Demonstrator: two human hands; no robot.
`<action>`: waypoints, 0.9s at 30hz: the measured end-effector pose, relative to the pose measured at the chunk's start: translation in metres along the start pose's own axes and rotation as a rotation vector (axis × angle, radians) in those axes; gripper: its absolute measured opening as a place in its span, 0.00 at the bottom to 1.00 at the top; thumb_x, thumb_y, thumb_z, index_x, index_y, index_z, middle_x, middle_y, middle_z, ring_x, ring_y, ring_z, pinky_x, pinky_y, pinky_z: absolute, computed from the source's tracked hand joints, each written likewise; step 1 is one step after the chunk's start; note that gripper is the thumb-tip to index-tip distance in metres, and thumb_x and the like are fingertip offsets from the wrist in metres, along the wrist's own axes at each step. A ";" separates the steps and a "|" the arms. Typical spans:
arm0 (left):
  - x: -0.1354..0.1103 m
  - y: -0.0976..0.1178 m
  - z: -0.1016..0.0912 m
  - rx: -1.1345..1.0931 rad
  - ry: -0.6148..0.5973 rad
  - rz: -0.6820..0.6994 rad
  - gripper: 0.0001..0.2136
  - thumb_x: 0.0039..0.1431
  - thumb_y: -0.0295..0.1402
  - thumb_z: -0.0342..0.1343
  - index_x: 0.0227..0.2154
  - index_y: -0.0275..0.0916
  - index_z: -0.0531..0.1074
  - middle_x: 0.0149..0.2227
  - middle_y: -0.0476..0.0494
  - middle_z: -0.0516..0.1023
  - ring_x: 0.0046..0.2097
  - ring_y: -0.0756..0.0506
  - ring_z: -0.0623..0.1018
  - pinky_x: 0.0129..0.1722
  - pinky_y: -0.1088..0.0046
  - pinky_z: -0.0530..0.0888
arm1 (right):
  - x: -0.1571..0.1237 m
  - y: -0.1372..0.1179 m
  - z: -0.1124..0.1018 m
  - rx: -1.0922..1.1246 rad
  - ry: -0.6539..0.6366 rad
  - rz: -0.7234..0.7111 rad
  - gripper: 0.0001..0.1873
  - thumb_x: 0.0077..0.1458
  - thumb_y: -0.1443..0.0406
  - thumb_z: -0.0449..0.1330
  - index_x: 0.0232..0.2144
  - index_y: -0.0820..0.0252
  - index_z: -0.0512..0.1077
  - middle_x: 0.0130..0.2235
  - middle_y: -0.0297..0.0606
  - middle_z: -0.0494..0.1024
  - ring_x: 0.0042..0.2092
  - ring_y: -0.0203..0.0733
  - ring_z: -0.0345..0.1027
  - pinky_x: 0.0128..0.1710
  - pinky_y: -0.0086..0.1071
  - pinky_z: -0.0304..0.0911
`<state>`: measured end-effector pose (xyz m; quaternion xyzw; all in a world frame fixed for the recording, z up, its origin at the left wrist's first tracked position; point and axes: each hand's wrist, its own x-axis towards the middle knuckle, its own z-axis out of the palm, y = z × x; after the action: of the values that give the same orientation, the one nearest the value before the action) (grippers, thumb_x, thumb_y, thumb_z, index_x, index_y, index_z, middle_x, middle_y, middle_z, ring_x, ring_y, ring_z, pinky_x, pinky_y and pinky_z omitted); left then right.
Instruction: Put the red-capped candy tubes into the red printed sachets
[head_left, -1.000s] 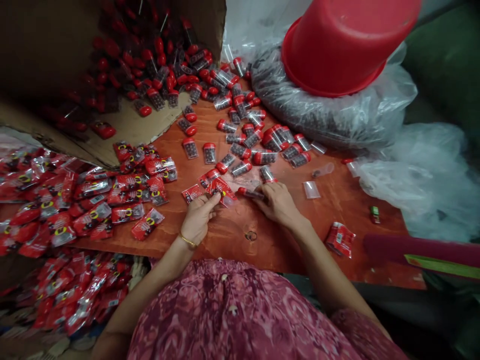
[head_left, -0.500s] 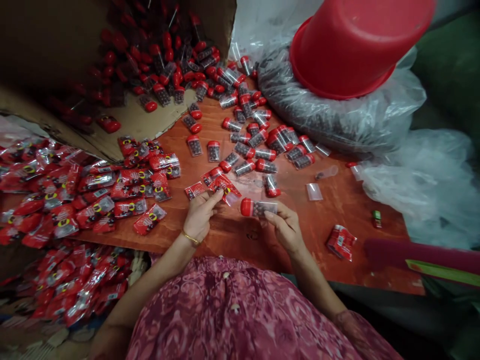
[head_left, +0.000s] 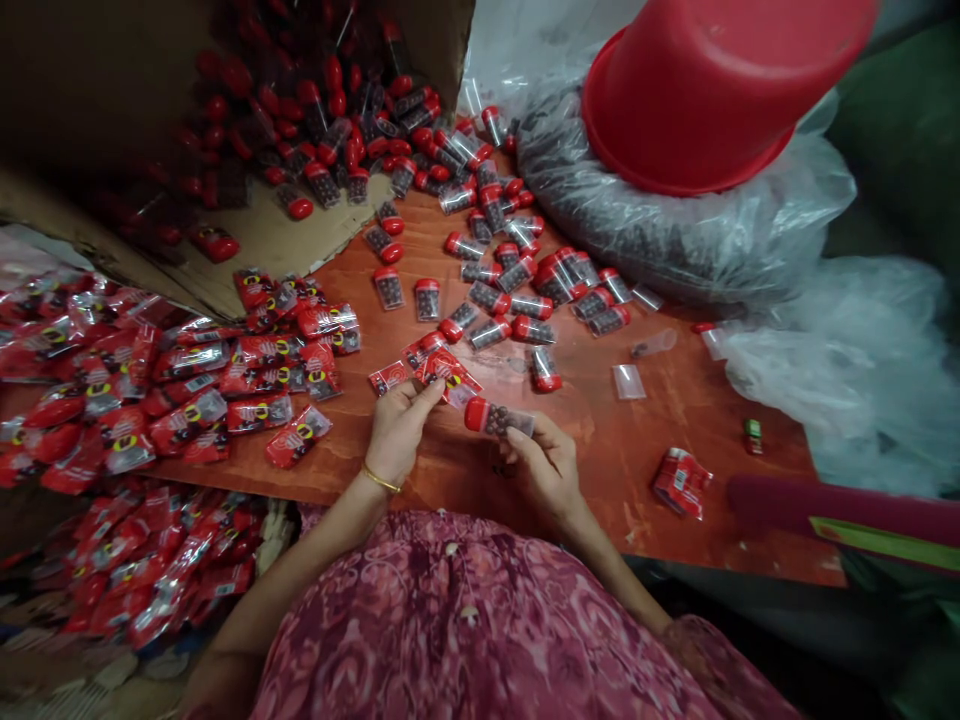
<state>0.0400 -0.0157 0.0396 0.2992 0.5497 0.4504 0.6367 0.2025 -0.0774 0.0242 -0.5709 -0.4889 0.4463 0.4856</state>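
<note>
The right hand (head_left: 546, 468) is closed on a red-capped tube (head_left: 496, 418), held sideways over the surface (head_left: 675, 410). The left hand (head_left: 397, 425), just left of the tube, pinches a red sachet (head_left: 450, 375) between thumb and fingers. Loose tubes (head_left: 495, 290) lie beyond the tube. Packed sachets (head_left: 187, 390) are heaped well to its left.

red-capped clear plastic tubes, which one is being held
The tube in the right hand, cap pointing left, beside the red sachet in the left hand; the rest lie on the orange table or in the cardboard box.
</note>
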 end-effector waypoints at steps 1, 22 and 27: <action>0.001 -0.001 -0.001 0.008 -0.002 0.001 0.16 0.39 0.44 0.63 0.20 0.34 0.71 0.23 0.50 0.74 0.28 0.51 0.72 0.32 0.74 0.69 | -0.001 0.001 0.001 0.006 0.005 0.003 0.10 0.53 0.62 0.55 0.22 0.59 0.66 0.20 0.29 0.66 0.21 0.31 0.60 0.21 0.25 0.56; 0.006 -0.011 0.002 0.142 -0.041 0.043 0.13 0.39 0.41 0.64 0.21 0.35 0.74 0.22 0.49 0.74 0.27 0.50 0.72 0.27 0.76 0.68 | 0.001 0.004 0.004 0.035 0.066 0.055 0.11 0.53 0.60 0.55 0.24 0.59 0.66 0.20 0.28 0.67 0.20 0.30 0.59 0.20 0.25 0.56; 0.004 -0.008 0.007 0.143 -0.105 0.092 0.12 0.42 0.40 0.63 0.25 0.34 0.76 0.25 0.48 0.76 0.28 0.51 0.72 0.31 0.75 0.69 | 0.002 0.003 0.008 0.144 0.040 0.107 0.12 0.53 0.57 0.55 0.25 0.59 0.66 0.20 0.28 0.68 0.18 0.29 0.57 0.18 0.25 0.54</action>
<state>0.0487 -0.0142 0.0322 0.3920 0.5320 0.4225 0.6203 0.1951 -0.0745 0.0204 -0.5685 -0.4145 0.4943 0.5105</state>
